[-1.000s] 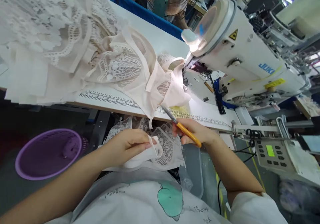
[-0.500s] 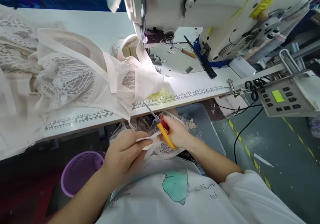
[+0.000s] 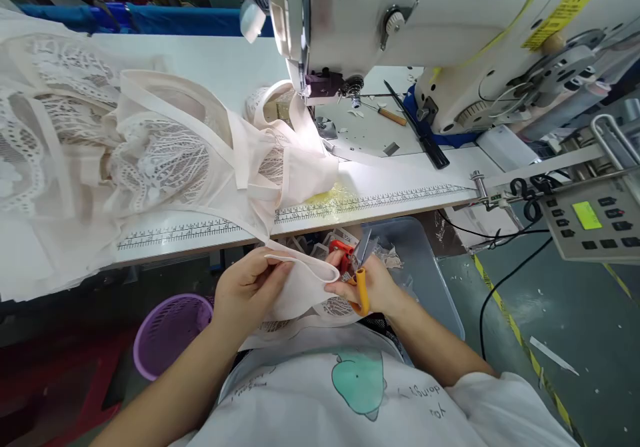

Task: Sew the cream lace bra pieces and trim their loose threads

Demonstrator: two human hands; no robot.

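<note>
My left hand (image 3: 245, 297) pinches the edge of a pale pink bra (image 3: 300, 290) over my lap, thumb on top of the fabric. My right hand (image 3: 377, 284) is closed around small scissors (image 3: 361, 267) with one yellow and one red handle, their blades pointing up and away. Its thumb and finger also touch the folded end of the bra's band. A strip of the same fabric runs from my hands up over the table edge to a row of lace bras (image 3: 165, 157) on the table, which leads towards the sewing machine (image 3: 360, 27).
A printed ruler (image 3: 400, 198) runs along the table's front edge (image 3: 240, 240). Beneath it are a grey bin (image 3: 440, 287) with scraps and a purple basket (image 3: 170, 330). A control panel (image 3: 595, 217) juts out at right. A black tool (image 3: 425, 140) lies by the machine.
The scissors have swung from pointing left at the fabric to pointing up in my right hand. The bra's band is now spread between both hands. The view has shifted slightly left.
</note>
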